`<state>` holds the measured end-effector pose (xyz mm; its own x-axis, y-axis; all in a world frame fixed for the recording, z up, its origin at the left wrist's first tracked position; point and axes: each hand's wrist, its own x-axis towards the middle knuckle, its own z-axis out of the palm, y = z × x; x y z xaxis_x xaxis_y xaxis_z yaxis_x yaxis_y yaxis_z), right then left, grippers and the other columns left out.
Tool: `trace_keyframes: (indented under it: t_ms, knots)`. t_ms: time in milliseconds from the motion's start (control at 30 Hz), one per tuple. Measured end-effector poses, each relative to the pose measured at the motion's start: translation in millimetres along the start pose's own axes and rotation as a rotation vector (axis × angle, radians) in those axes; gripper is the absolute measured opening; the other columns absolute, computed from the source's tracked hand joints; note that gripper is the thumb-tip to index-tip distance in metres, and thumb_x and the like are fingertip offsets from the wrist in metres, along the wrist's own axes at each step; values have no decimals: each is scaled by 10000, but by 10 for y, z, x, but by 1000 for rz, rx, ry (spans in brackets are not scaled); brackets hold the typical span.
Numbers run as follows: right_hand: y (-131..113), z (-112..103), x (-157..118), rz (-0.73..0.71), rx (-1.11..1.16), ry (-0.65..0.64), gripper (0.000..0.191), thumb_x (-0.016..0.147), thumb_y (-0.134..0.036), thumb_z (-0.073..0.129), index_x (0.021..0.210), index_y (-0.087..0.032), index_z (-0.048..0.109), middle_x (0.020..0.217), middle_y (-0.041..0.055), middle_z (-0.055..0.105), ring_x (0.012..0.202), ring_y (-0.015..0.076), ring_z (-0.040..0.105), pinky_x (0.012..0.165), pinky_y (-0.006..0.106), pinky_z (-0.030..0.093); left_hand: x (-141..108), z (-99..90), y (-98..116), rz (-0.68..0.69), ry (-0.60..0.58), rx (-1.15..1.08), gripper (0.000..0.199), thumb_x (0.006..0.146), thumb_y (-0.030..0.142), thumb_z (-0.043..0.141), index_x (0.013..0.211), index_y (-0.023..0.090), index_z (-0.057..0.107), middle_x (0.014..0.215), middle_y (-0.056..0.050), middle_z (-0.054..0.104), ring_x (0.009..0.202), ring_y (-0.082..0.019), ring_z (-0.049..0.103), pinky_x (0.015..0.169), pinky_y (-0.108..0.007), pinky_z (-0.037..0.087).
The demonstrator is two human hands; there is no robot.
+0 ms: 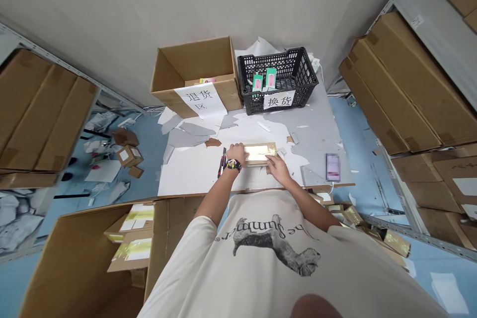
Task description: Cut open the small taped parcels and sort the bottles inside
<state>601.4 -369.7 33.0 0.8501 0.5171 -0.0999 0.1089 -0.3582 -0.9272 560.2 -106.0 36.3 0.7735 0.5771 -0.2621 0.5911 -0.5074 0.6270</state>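
Note:
A small flat cardboard box with shiny tape and a pale label lies on the white table near its front edge. My left hand, with a watch on the wrist, is closed round the box's left end. At the right end of the box, my right hand pinches the lower front edge with thumb and fingers. A red and black cutter lies just left of my left wrist.
Behind stand an open cardboard box with a paper sign and a black crate holding green packets. A phone lies at the table's right. A large open carton with parcels is at front left. Shelves of cartons flank both sides.

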Motion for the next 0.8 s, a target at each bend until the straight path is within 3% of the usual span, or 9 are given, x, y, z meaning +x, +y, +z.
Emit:
trace_keyframes:
  t_ms: [133, 300, 367, 433, 500, 600, 700, 800]
  knots:
    - [28, -35, 32, -9, 6, -13, 424, 972, -262, 625, 1327, -273, 856, 1403, 84, 810, 1288, 304, 740, 1199, 470, 557, 35, -172, -287, -178, 124, -103, 409, 1010, 552, 727, 1241, 215, 715, 1315, -233, 742, 1410, -399, 589, 1162, -473, 478]
    - [84, -117, 11, -23, -83, -16, 401, 1005, -252, 609, 1327, -253, 848, 1377, 96, 822, 1262, 293, 761, 1189, 474, 570, -257, -382, -859, -505, 168, -9, 618, 926, 487, 775, 1423, 162, 605, 1585, -296, 612, 1564, -441, 517, 1264, -548, 425]
    - [113, -166, -24, -10, -109, -14, 397, 1018, -247, 597, 1331, -243, 841, 1377, 99, 823, 1190, 278, 786, 1142, 455, 600, -391, -405, -1037, -576, 92, -1, 589, 839, 438, 842, 1315, 146, 654, 1440, -321, 698, 1448, -482, 631, 1197, -579, 494]
    - [136, -225, -68, 16, -124, -2, 392, 1016, -243, 604, 1331, -245, 838, 1370, 93, 829, 1077, 258, 803, 1083, 434, 627, -470, -401, -1141, -609, 27, -17, 488, 787, 440, 875, 1166, 185, 700, 1224, -274, 784, 1298, -484, 729, 1100, -572, 567]
    - [139, -287, -105, 40, -126, 20, 384, 1007, -240, 615, 1319, -255, 839, 1362, 83, 835, 1006, 242, 803, 1047, 420, 638, -478, -367, -1161, -629, 8, -65, 397, 783, 480, 875, 1036, 219, 715, 1021, -224, 800, 1151, -474, 782, 997, -562, 611]
    - [86, -343, -114, 53, -77, 81, 376, 1007, -251, 590, 1290, -253, 839, 1336, 81, 844, 1051, 243, 804, 1067, 418, 627, -406, -229, -1039, -647, 71, -211, 391, 903, 612, 747, 999, 234, 716, 863, -156, 760, 918, -398, 796, 831, -534, 635]
    - [-56, -282, -45, 82, 55, 132, 374, 1027, -342, 583, 1294, -240, 823, 1274, 94, 850, 1133, 261, 799, 1100, 436, 614, -391, -2, -807, -635, 190, -390, 539, 1037, 733, 504, 1130, 243, 706, 908, -89, 750, 800, -260, 754, 749, -436, 632]
    - [-263, -100, 72, 164, 268, 70, 470, 996, -469, 696, 1409, -253, 753, 1284, 98, 837, 1189, 264, 785, 1126, 445, 607, -567, 204, -582, -475, 202, -585, 646, 1026, 831, 488, 1175, 248, 722, 990, -69, 771, 832, -194, 739, 783, -348, 629]
